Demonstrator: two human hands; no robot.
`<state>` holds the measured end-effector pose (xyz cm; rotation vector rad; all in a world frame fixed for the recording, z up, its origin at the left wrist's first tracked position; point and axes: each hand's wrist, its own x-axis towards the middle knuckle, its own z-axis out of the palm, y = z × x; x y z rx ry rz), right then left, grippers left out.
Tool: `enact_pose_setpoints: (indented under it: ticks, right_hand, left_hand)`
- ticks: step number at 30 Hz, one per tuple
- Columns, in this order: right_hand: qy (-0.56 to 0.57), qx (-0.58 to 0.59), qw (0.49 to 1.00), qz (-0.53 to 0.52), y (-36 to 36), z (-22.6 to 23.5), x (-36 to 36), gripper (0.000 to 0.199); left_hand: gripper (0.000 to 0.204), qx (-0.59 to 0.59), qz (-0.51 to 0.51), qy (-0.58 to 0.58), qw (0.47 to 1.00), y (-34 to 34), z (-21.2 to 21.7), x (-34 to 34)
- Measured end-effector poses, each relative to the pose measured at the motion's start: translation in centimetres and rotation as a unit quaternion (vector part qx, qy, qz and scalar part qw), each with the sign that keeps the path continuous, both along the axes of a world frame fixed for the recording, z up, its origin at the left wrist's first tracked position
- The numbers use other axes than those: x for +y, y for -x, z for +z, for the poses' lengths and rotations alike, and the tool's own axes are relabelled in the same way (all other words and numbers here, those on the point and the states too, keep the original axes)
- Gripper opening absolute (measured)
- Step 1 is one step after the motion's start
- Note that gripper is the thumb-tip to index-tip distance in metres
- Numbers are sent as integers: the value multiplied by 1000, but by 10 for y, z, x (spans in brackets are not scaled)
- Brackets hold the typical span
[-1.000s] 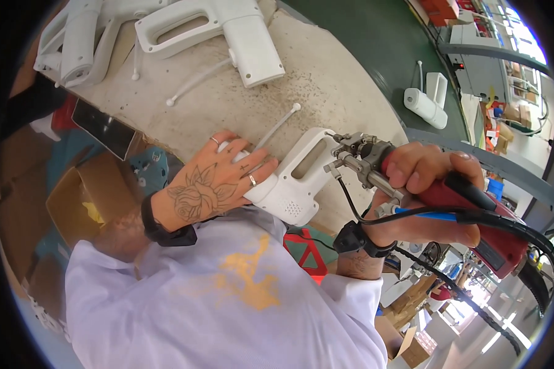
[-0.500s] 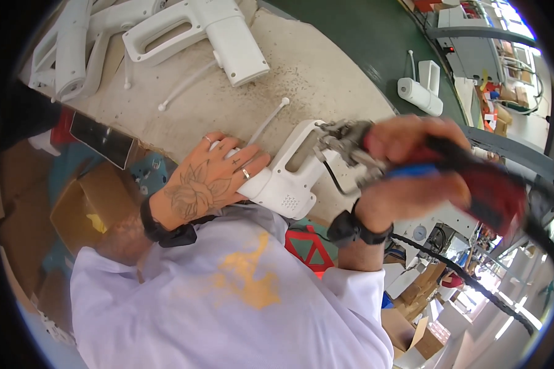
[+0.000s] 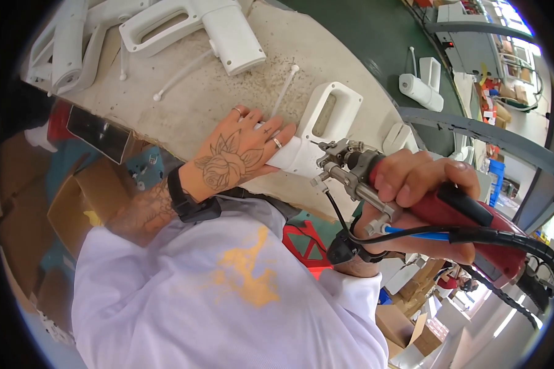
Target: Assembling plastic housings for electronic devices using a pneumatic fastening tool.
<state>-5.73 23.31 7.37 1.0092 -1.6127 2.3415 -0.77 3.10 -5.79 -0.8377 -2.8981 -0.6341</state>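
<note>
My left hand [image 3: 231, 157] is wrapped over the barrel of a white plastic gun-shaped housing [image 3: 300, 158] lying on the workbench. Its looped handle points away from me, and a thin white stem with a ball tip sticks out beyond my fingers. In my right hand [image 3: 406, 178] is a red handheld tool [image 3: 458, 215] with a metal nozzle head [image 3: 345, 169], a blue tube and black cables. The nozzle hangs over the right end of the housing and partly hides it. Whether they touch, I cannot tell.
Similar white housings [image 3: 231, 37] lie at the far left of the bench [image 3: 215, 111]. Another white part [image 3: 400, 138] is behind the tool. A grey rail [image 3: 474, 129] crosses on the right. Below the bench are an open cardboard box [image 3: 98, 197] and a red frame [image 3: 305, 243].
The housing has moved away from me and to the right, with my left hand on it. The tool in my right hand has come lower and no longer blurs.
</note>
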Motion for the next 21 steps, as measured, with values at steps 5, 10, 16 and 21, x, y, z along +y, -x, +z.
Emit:
enact_pose_setpoints:
  ticks: [5, 10, 16, 21]
  right_hand:
    - [3, -12, 999, -36, 1, -10, -6, 88]
    - [-13, -64, 996, -61, 0, -21, -12, 70]
    - [-45, -95, 989, -107, -4, -14, -17, 66]
    - [-36, 6, 999, -12, 2, -3, 11, 89]
  left_hand:
    - [76, -28, 1, 26, 999, 0, 0, 3]
    - [78, -19, 8, 9, 1000, -2, 1, 3]
    - [69, 10, 13, 15, 1000, -1, 0, 6]
    - [68, 6, 19, 14, 1000, -1, -2, 5]
